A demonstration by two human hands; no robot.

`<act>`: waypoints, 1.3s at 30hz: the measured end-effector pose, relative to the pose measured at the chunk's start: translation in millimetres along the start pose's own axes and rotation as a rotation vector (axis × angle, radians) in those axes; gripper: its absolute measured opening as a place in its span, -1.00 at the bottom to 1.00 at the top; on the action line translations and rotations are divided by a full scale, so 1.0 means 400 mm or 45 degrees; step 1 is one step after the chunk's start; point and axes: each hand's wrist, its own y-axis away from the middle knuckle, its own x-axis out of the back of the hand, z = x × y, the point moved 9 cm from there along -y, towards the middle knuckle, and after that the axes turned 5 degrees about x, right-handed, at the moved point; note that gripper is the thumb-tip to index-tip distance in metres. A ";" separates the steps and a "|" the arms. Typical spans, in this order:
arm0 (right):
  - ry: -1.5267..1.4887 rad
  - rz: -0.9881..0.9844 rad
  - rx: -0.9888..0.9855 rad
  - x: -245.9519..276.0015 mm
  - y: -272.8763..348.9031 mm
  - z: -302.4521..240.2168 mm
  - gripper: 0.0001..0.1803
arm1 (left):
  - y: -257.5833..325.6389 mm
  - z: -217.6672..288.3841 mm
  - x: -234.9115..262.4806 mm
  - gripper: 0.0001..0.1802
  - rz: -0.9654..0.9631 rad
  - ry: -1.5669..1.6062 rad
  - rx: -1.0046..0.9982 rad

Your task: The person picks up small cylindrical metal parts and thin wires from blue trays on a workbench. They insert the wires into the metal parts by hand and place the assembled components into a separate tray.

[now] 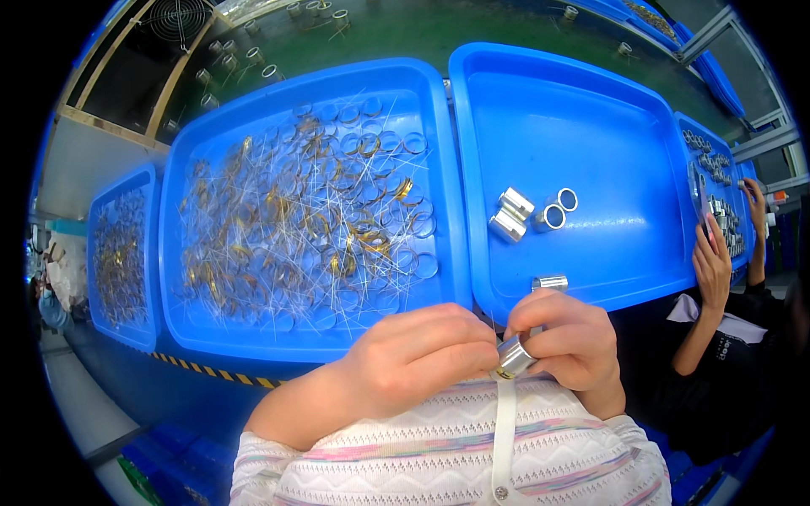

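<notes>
Two hands: both of mine meet at 6 o'clock, just below the near rims of the trays.
Left hand [413, 358]: my fingers are curled shut, the tips pinched at the end of the metal sleeve [513, 357].
Right hand [574, 337]: my fingers are closed round the same metal sleeve from the 3 o'clock side, touching my left fingertips.
Metal sleeve: short silver cylinder, tilted, held between both hands over my knitted sweater [439, 464].
Right tray [591, 110]: blue, mostly bare; a few silver sleeves [533, 212] lie in a loose group at its middle, and one more sleeve [549, 283] sits at its near rim, just at 12 o'clock from my right hand.
Left tray [253, 329]: blue, filled with thin clear rings [396, 236] and gold coils with fine wire leads, tangled together.
Far-left tray [105, 211]: at 9 o'clock, holding more of the same tangle.
Other person: at 3 o'clock, a co-worker's hand [713, 261] rests by another tray of small metal parts.
Desk [422, 34]: green surface beyond the trays at 12 o'clock.
</notes>
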 end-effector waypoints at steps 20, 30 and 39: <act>0.132 0.304 0.084 0.029 0.002 -0.014 -0.79 | 0.005 -0.047 0.023 -0.54 0.220 0.138 0.263; 0.063 0.326 0.106 0.016 -0.003 -0.018 -0.80 | 0.004 -0.005 0.039 -0.57 0.349 -0.035 0.033; 0.102 0.312 0.053 0.003 0.001 -0.007 -0.82 | 0.006 -0.002 0.043 -0.58 0.348 -0.107 0.008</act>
